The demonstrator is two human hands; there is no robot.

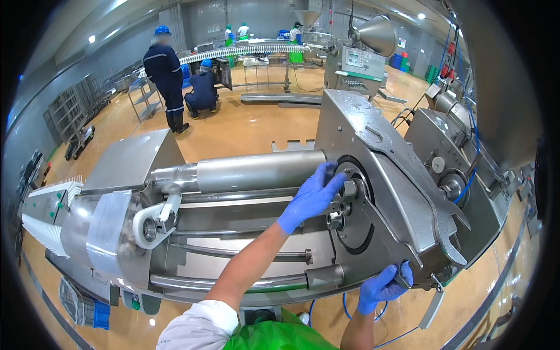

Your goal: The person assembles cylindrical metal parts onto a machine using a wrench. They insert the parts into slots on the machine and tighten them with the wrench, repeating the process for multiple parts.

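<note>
My left hand point(314, 197), in a blue glove, reaches over the steel machine with its fingers apart. Its fingertips are beside a large hex nut point(349, 189) on the upright plate; contact is hard to make out. Below that sits a second hex nut point(334, 220), within a dark curved slot point(364, 245). My right hand point(380, 287), gloved the same, is closed round the lower corner of the steel housing point(402, 275). A thick steel cylinder point(259, 172) runs left from the plate. At its far end is a white ring-shaped bracket point(147, 228).
Steel rods point(239, 252) and a pipe point(233, 283) cross the machine's open bed. A blue cable point(471, 146) hangs at the right. Two people in dark blue point(164, 73) are beyond the machine, one crouching point(202, 91). A blue crate point(100, 315) stands below at left.
</note>
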